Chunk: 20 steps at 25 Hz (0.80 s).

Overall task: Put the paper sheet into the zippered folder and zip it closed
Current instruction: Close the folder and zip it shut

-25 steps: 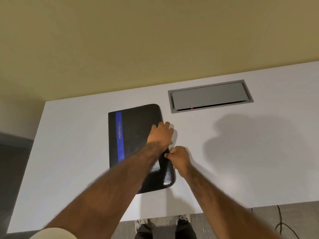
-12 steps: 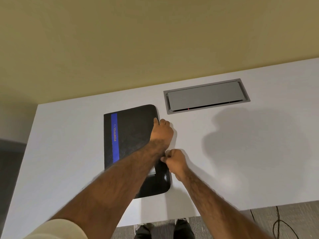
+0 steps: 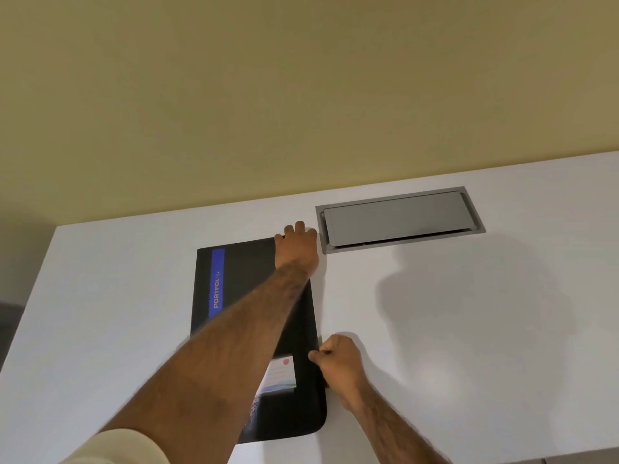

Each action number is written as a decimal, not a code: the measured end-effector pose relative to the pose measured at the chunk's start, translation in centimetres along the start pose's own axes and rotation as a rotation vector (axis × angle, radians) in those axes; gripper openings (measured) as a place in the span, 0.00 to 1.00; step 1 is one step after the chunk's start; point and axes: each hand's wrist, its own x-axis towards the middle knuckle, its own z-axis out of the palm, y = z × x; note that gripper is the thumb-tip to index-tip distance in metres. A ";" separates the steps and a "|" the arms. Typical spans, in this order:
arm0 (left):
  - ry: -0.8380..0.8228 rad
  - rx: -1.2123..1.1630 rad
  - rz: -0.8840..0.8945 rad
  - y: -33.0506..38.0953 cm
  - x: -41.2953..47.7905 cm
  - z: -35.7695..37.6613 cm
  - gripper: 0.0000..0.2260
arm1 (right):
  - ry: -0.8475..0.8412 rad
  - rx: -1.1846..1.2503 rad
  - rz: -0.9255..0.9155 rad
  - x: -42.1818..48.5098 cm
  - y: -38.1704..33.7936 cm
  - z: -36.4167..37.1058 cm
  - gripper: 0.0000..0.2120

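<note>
The black zippered folder (image 3: 249, 283) with a blue stripe lies flat and closed on the white table (image 3: 485, 346). My left hand (image 3: 296, 246) reaches across it and holds its far right corner, fingers curled over the far edge. My right hand (image 3: 336, 361) is at the folder's right edge near the front, thumb and fingers pinched together on the zipper line. The pull itself is hidden in the fingers. A small white label card (image 3: 280, 373) sits in a front pocket. No paper sheet is visible.
A grey cable hatch (image 3: 398, 219) is set into the table just right of my left hand. A yellow wall rises behind the table. The table's left edge and front edge are in view.
My left hand has slid from the middle of the folder's right edge up to its far right corner. My right hand stays pinched at the right edge near the front.
</note>
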 end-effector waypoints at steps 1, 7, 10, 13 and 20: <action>-0.017 -0.050 -0.037 -0.2 0.6 -0.2 0.20 | -0.009 0.006 0.006 0.2 0.1 0.0 0.09; -0.106 -0.151 -0.122 -1.1 2.2 -1.0 0.20 | 0.019 -0.004 -0.045 2.1 -3.5 -0.4 0.08; -0.109 -0.157 -0.125 -1.5 2.9 -1.3 0.19 | 0.042 -0.012 -0.144 5.8 -8.7 -0.5 0.03; -0.121 -0.154 -0.118 -1.8 3.6 -1.3 0.17 | 0.091 0.037 -0.197 9.4 -13.0 -0.7 0.06; -0.100 -0.153 -0.102 -2.4 4.6 -0.3 0.17 | 0.041 0.418 -0.080 10.7 -15.0 -0.5 0.16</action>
